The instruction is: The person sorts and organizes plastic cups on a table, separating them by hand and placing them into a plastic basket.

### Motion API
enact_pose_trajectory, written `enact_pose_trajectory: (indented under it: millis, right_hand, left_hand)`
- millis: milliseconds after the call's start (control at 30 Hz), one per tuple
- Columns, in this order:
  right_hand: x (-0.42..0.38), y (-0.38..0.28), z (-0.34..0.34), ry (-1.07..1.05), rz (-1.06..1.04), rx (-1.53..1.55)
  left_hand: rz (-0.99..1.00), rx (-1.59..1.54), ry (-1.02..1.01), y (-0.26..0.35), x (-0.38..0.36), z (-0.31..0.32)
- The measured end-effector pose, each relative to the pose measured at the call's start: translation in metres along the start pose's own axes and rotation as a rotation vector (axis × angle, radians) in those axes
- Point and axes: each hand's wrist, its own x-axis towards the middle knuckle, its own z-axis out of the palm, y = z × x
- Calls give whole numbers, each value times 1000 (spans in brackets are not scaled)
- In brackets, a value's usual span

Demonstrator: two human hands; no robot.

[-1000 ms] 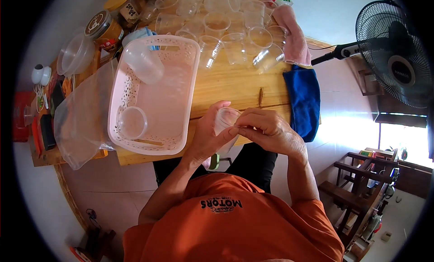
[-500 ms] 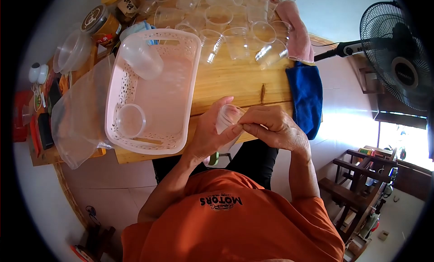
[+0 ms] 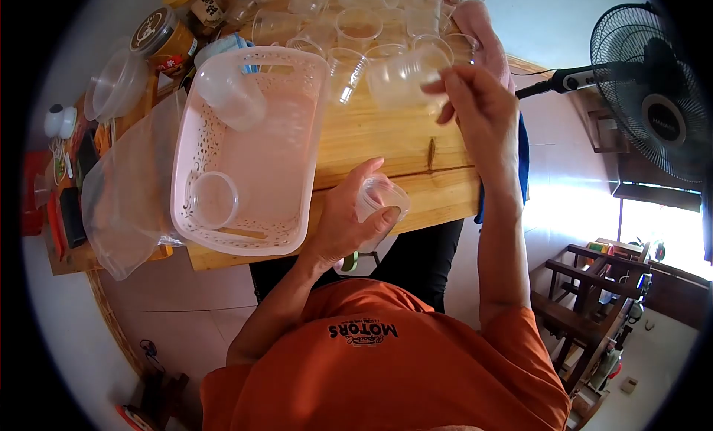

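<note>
My left hand (image 3: 349, 212) is wrapped round a clear plastic cup (image 3: 385, 199), perhaps several nested together, in front of my body at the table's near edge. The cup's rim faces up and to the right. Farther out, my right hand (image 3: 475, 104) pinches another clear plastic cup (image 3: 405, 78) at its right end. That cup is tipped on its side above the table and slightly blurred. Behind it several clear cups (image 3: 359, 28) stand close together, and one more cup (image 3: 345, 74) is just left of the held one.
A pink plastic basket (image 3: 316, 156) stands on the left of the wooden table (image 3: 386, 145), with clear cups (image 3: 215, 201) inside. Jars (image 3: 165, 41) and a clear plastic bag (image 3: 137, 189) lie farther left. A pink towel (image 3: 483, 33) is behind my right hand; a fan (image 3: 653, 96) stands right.
My right hand has moved away from the cups in my left hand, outward to the far cups, and now has a single cup in its fingers. My left hand has stayed put.
</note>
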Motion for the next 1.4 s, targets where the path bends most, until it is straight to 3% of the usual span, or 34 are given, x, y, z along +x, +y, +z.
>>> enact_pose_trajectory:
  millis: [100,267,333,500,700,767,800,867,1133,1400]
  right_hand:
    - [33,8,18,68,-126,40]
    - [61,15,45,68,-99,151]
    - [61,27,57,131,-237,-34]
    - [31,25,38,68,-176,-85]
    - [-23,12,5,-219,52,-27]
    - [-37,8,-2,-408,127,-8]
    - [-41,9,-6,-406,127,-5]
    - [-50,15,-10,-603,94,-71]
    - [-68,20,-12,-735,-202,-85]
    - [-68,20,-10,-763,-161,-40]
  left_hand:
    - [1,2,-5,2,-1,0]
    - [22,16,-2,0,-1,0]
    - [6,3,-13,1,-1,-1]
    - [-21,8,-9,6,-1,1]
    - [-6,24,-10,4,-1,0]
    - [-14,18,-21,-1,-1,0]
    - [9,15,-2,-2,-1,1]
    - [31,15,15,-6,-1,2]
    - [66,-78,46,-12,0,4]
    - [79,-12,48,-6,1,4]
